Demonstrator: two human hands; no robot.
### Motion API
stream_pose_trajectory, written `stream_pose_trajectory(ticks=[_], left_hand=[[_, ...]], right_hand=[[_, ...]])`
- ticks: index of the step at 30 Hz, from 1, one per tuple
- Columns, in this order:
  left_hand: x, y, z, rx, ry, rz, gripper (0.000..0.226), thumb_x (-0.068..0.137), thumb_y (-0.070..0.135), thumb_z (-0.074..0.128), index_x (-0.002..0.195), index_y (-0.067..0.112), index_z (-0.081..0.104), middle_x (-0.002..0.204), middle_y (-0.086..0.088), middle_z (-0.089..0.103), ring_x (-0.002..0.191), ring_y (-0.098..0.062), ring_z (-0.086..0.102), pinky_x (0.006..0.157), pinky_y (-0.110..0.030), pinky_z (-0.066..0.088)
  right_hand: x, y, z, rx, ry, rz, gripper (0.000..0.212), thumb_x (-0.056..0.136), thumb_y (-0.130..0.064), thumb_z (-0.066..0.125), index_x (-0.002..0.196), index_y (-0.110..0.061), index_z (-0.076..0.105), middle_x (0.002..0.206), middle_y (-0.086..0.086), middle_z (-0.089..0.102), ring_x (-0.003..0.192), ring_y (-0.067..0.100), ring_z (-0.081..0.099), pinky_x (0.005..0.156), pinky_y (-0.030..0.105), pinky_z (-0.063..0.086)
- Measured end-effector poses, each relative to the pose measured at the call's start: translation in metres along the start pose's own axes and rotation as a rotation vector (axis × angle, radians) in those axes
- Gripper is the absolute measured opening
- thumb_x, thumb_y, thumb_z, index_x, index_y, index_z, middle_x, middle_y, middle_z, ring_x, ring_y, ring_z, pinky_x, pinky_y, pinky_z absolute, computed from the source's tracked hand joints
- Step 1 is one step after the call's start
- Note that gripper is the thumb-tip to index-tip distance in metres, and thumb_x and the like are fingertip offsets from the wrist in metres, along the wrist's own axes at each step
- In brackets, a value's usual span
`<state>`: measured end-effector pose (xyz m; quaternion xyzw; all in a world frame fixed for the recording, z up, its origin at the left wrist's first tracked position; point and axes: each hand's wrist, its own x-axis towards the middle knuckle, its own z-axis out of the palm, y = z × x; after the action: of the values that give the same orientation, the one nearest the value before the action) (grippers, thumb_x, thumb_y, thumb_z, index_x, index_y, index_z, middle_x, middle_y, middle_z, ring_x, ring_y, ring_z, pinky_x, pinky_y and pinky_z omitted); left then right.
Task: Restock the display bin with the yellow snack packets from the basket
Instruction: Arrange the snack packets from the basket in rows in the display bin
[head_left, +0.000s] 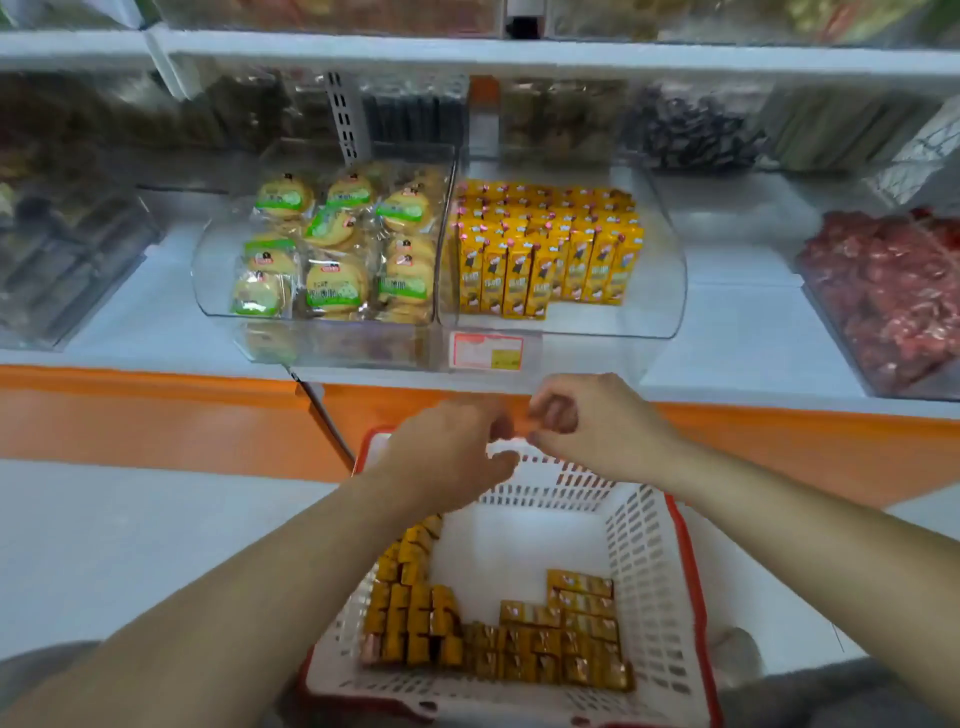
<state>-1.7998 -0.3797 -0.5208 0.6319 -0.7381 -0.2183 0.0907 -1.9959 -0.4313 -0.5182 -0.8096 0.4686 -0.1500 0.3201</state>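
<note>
Plainly, both hands hovered together over the far rim of the basket (640, 545), the left hand (447, 457) and right hand (597, 423) each with fingers curled; no packet showed in either, and I could not tell whether they pinched anything small. The yellow snack packets (519, 639) lay in rows along the basket's near and left walls, well below the hands. The display bin (652, 312) stood at the front edge of the white shelf (737, 358), its right compartment holding upright yellow packets (545, 249) beside green-labelled round cakes (332, 244) in the left one. Bare floor showed at that compartment's front right corner, so the sensible move seemed to be taking a few packets at once, keeping them aligned, and standing them upright there, faces forward, without knocking over the rows behind.
</note>
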Motion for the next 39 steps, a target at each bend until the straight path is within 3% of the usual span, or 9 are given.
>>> stream_pose_trajectory(ticks=[2,7,17,22,26,29,31,33,39], left_hand=[[0.0,-0.015,0.036,0.025,-0.153,-0.112,0.03,0.091,0.04,0.068,0.117,0.025,0.065,0.12,0.002,0.068,0.103,-0.019,0.064,0.085,-0.032,0.053],[-0.002,-0.072,0.114,0.122,-0.377,-0.361,0.046,0.094,0.031,0.06,0.137,0.016,0.051,0.138,-0.011,0.056,0.124,-0.03,0.055,0.104,-0.045,0.049],[0.025,-0.155,0.204,-0.095,-0.053,-0.633,0.067,0.09,0.018,0.063,0.15,0.009,0.034,0.15,-0.017,0.04,0.138,-0.038,0.041,0.111,-0.049,0.038],[0.027,-0.166,0.228,-0.065,-0.021,-0.555,0.064,0.086,0.024,0.07,0.145,0.015,0.047,0.148,-0.011,0.048,0.135,-0.036,0.041,0.112,-0.048,0.04],[0.028,-0.159,0.238,-0.223,-0.009,-0.438,0.045,0.083,0.016,0.074,0.127,0.023,0.064,0.122,0.0,0.066,0.113,-0.025,0.062,0.09,-0.031,0.051],[0.032,-0.156,0.244,-0.247,-0.012,-0.467,0.054,0.081,0.023,0.077,0.133,0.024,0.061,0.133,-0.003,0.059,0.121,-0.025,0.057,0.096,-0.032,0.046],[0.032,-0.159,0.249,-0.079,-0.137,-0.461,0.062,0.08,0.041,0.076,0.138,0.03,0.056,0.136,-0.002,0.059,0.124,-0.027,0.056,0.105,-0.041,0.042],[0.03,-0.161,0.253,0.078,-0.265,-0.426,0.066,0.079,0.052,0.074,0.139,0.034,0.054,0.135,0.0,0.059,0.125,-0.025,0.056,0.109,-0.045,0.033],[0.041,-0.161,0.256,0.131,-0.321,-0.316,0.059,0.078,0.04,0.077,0.134,0.036,0.057,0.132,0.002,0.059,0.122,-0.026,0.054,0.103,-0.043,0.042]], right_hand=[[-0.006,0.03,0.041,-0.089,-0.187,0.06,0.015,0.081,-0.032,0.078,0.089,-0.033,0.065,0.076,-0.017,0.064,0.072,0.003,0.061,0.06,0.023,0.045],[-0.013,0.121,0.133,-0.211,-0.482,0.304,0.033,0.092,-0.035,0.069,0.118,-0.016,0.062,0.115,0.002,0.061,0.095,0.017,0.055,0.078,0.03,0.043],[-0.037,0.224,0.239,-0.097,-0.521,0.722,0.053,0.093,-0.041,0.056,0.14,-0.019,0.046,0.137,0.012,0.051,0.115,0.03,0.057,0.094,0.04,0.05],[-0.043,0.24,0.244,-0.355,-0.548,0.614,0.042,0.091,-0.037,0.052,0.128,-0.019,0.058,0.122,0.012,0.062,0.109,0.034,0.055,0.092,0.042,0.049],[-0.036,0.243,0.236,-0.267,-0.517,0.626,0.033,0.08,-0.051,0.069,0.099,-0.024,0.068,0.089,-0.002,0.069,0.086,0.02,0.063,0.075,0.035,0.054],[-0.039,0.245,0.242,-0.139,-0.499,0.639,0.041,0.083,-0.061,0.067,0.103,-0.026,0.066,0.1,-0.001,0.068,0.087,0.018,0.059,0.073,0.033,0.048],[-0.042,0.245,0.248,-0.12,-0.548,0.634,0.045,0.085,-0.058,0.067,0.113,-0.022,0.064,0.112,0.003,0.063,0.095,0.021,0.056,0.075,0.031,0.041],[-0.044,0.246,0.249,-0.157,-0.617,0.592,0.038,0.085,-0.055,0.068,0.103,-0.023,0.06,0.109,0.005,0.063,0.091,0.021,0.052,0.07,0.032,0.038],[-0.04,0.247,0.243,-0.24,-0.691,0.573,0.037,0.082,-0.054,0.07,0.095,-0.022,0.059,0.089,-0.001,0.059,0.084,0.019,0.056,0.067,0.032,0.04]])
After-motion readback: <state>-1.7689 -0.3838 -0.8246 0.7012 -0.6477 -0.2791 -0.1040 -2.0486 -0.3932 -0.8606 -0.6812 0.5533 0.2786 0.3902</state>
